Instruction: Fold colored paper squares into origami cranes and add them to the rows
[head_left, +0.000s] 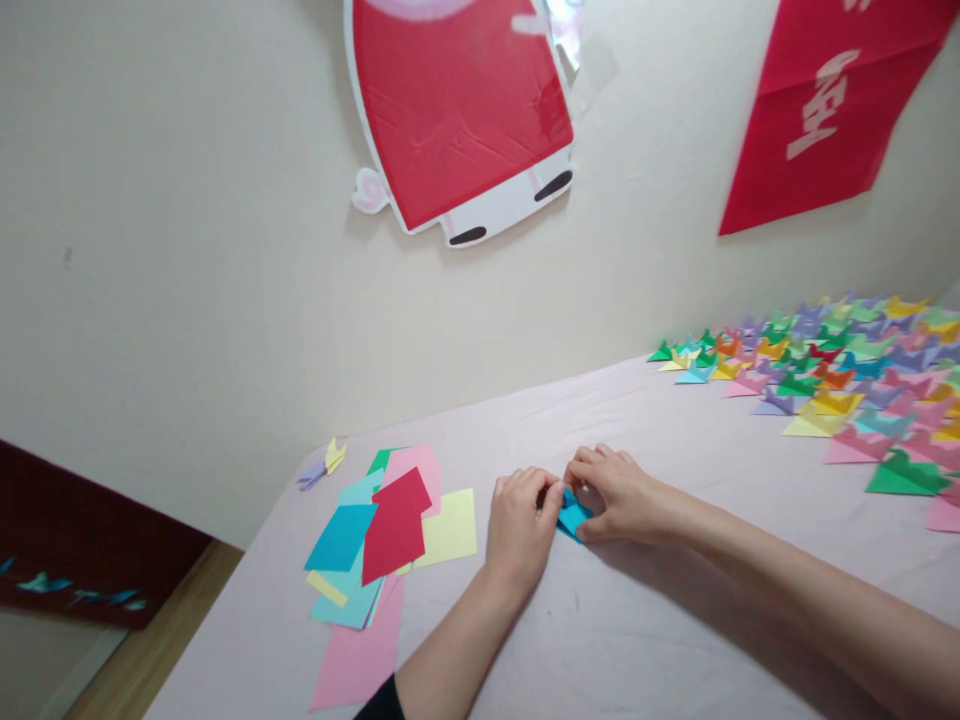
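A small piece of folded blue paper (574, 517) lies on the pale cloth-covered surface (622, 640) between my two hands. My left hand (523, 520) grips its left edge, with thumb and fingertips pressed together. On the right side, my right hand (611, 492) curls over the paper, its thumb at the lower edge and its fingers at the upper edge. Parts of the paper are hidden behind my fingers. To the left of my left hand lies a loose pile of coloured paper sheets, with a red sheet (395, 525) on top and a blue sheet (341, 537) beside it.
Many folded paper birds in mixed colours, such as a green bird (906, 474), stand in rows at the right. Two small folded pieces (326, 464) sit at the far left corner. Behind the surface rises a white wall (225, 280) with a red hanging (832, 110).
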